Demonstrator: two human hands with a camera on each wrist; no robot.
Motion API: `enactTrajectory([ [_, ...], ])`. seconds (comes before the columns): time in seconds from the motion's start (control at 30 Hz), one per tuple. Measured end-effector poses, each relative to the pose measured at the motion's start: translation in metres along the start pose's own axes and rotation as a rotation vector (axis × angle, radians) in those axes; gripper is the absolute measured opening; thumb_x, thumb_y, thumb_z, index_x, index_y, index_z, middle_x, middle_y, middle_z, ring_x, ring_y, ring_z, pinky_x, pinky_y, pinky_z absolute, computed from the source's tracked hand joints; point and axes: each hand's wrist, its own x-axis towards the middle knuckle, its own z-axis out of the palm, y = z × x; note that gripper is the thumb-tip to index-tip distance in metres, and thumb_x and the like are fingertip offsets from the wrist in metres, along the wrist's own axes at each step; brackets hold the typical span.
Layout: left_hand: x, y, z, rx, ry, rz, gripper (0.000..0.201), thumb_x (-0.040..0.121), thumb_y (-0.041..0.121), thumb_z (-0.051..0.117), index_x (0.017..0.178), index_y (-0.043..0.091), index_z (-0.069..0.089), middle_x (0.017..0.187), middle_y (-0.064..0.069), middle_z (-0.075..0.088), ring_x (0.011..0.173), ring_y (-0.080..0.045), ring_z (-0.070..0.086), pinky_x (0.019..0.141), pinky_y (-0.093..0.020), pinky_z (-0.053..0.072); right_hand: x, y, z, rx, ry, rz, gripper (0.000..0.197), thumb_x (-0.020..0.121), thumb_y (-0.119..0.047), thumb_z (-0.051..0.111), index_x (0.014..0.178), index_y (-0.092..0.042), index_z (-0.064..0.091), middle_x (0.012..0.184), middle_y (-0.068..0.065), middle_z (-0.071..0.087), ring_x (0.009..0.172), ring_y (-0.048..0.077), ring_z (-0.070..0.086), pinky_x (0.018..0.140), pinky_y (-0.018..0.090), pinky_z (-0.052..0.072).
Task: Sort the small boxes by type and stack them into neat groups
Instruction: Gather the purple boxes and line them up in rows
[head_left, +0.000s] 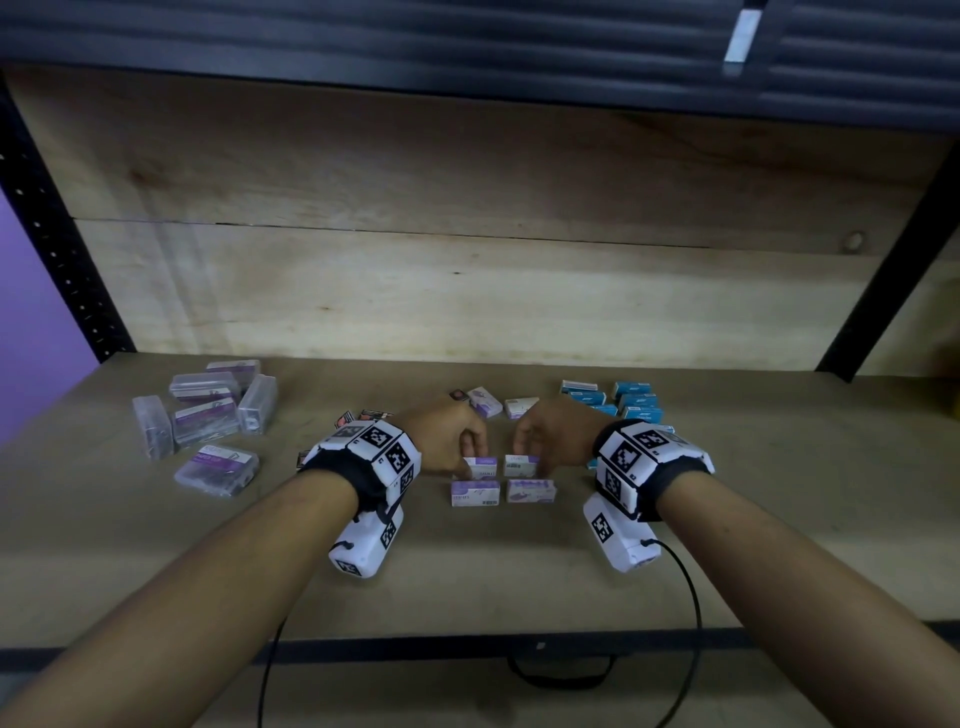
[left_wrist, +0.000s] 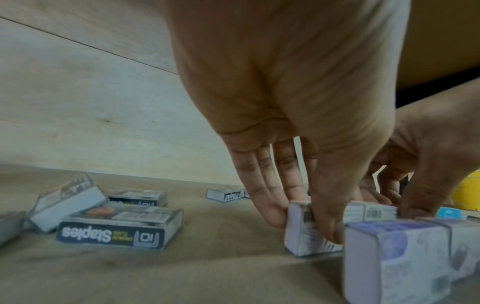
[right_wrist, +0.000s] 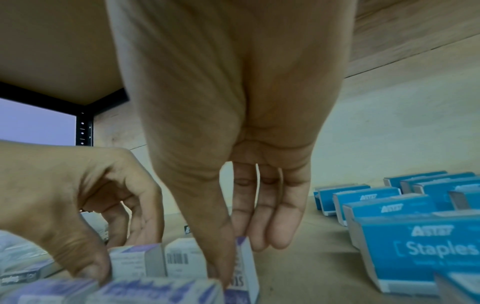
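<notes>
Head view shows the left hand (head_left: 451, 434) pinching one purple-white box (head_left: 480, 466) and the right hand (head_left: 551, 431) pinching its neighbour (head_left: 521, 464). Both boxes stand mid-shelf (head_left: 519, 571), touching, just behind two more.

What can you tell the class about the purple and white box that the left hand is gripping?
The box is a small card carton, white with purple faces and a barcode on one side. It stands on the wooden shelf in the back row of a two-by-two block, beside the box held by the right hand and behind another purple box. The left hand pinches it, thumb in front and fingers at its end. Its print is too blurred to read.
</notes>
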Motion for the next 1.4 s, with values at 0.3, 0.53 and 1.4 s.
enactTrajectory([
  [0.3,0.0,0.002,-0.003,-0.064,-0.007,-0.027,0.026,0.073,0.018,0.081,0.097,0.014,0.07,0.082,0.005,0.066,0.075,-0.011,0.062,0.08,-0.034,0.056,0.003,0.005,-0.011,0.044,-0.015,0.039,0.029,0.078,0.001,0.067,0.105,-0.01,0.069,0.101,0.008,0.071,0.082,0.014,0.062,0.054,0.003,0.04],
  [0.53,0.006,0.002,-0.029,-0.017,0.091,-0.031,0.016,0.076,0.022,0.076,0.091,0.025,0.072,0.08,0.011,0.067,0.077,-0.007,0.063,0.079,-0.023,0.052,0.016,0.012,-0.028,0.007,0.046,0.137,0.034,0.077,-0.017,0.074,0.11,-0.021,0.067,0.107,-0.003,0.061,0.095,0.012,0.054,0.076,0.02,0.041],
  [1.4,0.074,-0.007,-0.018,0.288,0.001,-0.142,0.041,0.089,0.01,0.059,0.129,0.014,0.058,0.134,-0.006,0.055,0.122,-0.023,0.054,0.093,-0.025,0.04,0.073,0.026,-0.019,-0.15,-0.178,0.206,0.067,0.087,-0.018,0.068,0.145,-0.008,0.035,0.148,0.012,0.04,0.134,0.028,0.04,0.105,0.036,0.037],
])
